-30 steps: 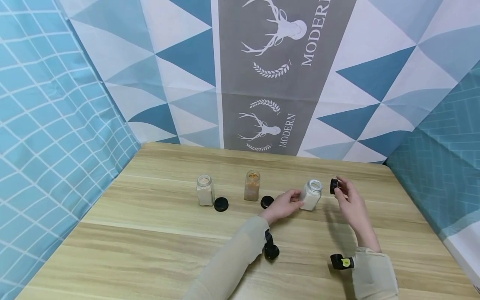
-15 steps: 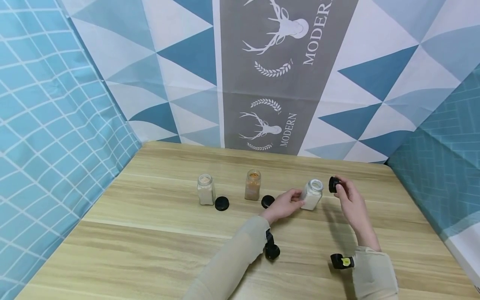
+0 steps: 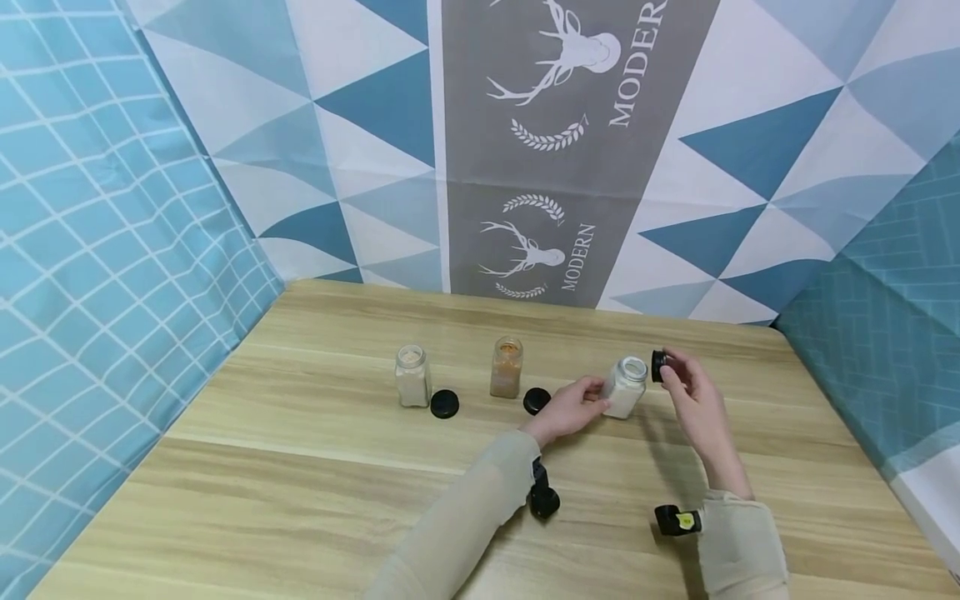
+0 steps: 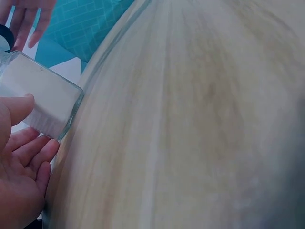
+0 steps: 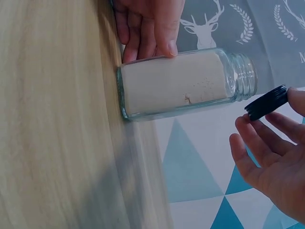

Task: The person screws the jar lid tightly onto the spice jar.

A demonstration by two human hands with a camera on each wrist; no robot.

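A square glass jar of pale powder (image 3: pixel 624 395), its threaded mouth uncovered, stands slightly tilted on the table at right. My left hand (image 3: pixel 572 408) grips it low on the side between thumb and fingers. In the right wrist view the same jar (image 5: pixel 176 85) shows its full length. Just right of the mouth and apart from it, my right hand (image 3: pixel 693 400) pinches a black screw lid (image 3: pixel 658 366) by its edge. The right wrist view shows that lid (image 5: pixel 267 102) between thumb and fingertips, close to the glass threads.
Farther left on the wooden table (image 3: pixel 300 483) stand an open jar of orange-brown powder (image 3: pixel 506 371) and an open jar of pale powder (image 3: pixel 412 379). Black lids lie beside them, one in the middle (image 3: pixel 536 401) and one at left (image 3: pixel 445 404). A patterned cloth (image 3: pixel 375 167) hangs behind.
My right hand has brought the black lid a little left, nearer the jar's mouth, and turned it slightly. My left hand keeps its grip on the jar.
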